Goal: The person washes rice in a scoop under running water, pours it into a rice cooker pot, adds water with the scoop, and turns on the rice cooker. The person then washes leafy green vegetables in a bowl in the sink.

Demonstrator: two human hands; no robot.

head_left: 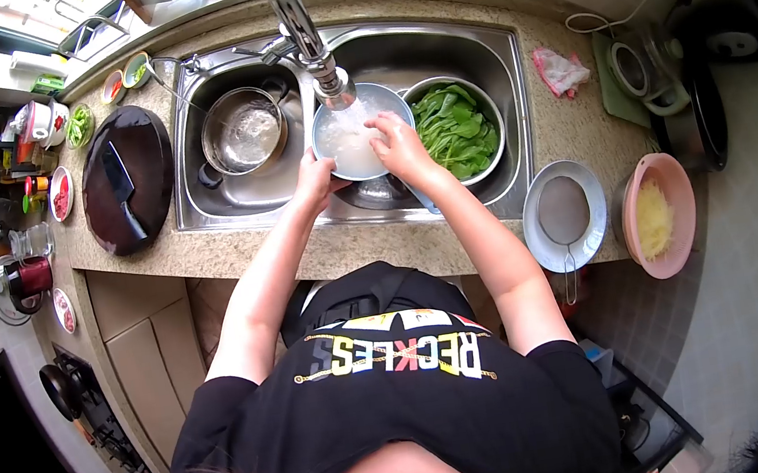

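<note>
Under the faucet [336, 89], a pale blue bowl [322, 135] with whitish, cloudy contents catches the running water. My left hand [316, 180] grips the bowl's near left rim, fingers closed on it. Over the bowl's right side is my right hand [396, 145], its fingers bent and partly over the contents; whether they pinch anything is too small to tell. To the right, a metal bowl of green leaves [456, 131] sits in the sink. A steel pot [243, 132] holding water stands in the left basin.
On the left counter a cleaver [118, 172] lies on a dark round board [146, 143], near small dishes of food. At the right are a strainer [564, 210] on a white bowl [541, 244], a pink basin [678, 240] with yellow shreds, and a pink cloth [560, 71].
</note>
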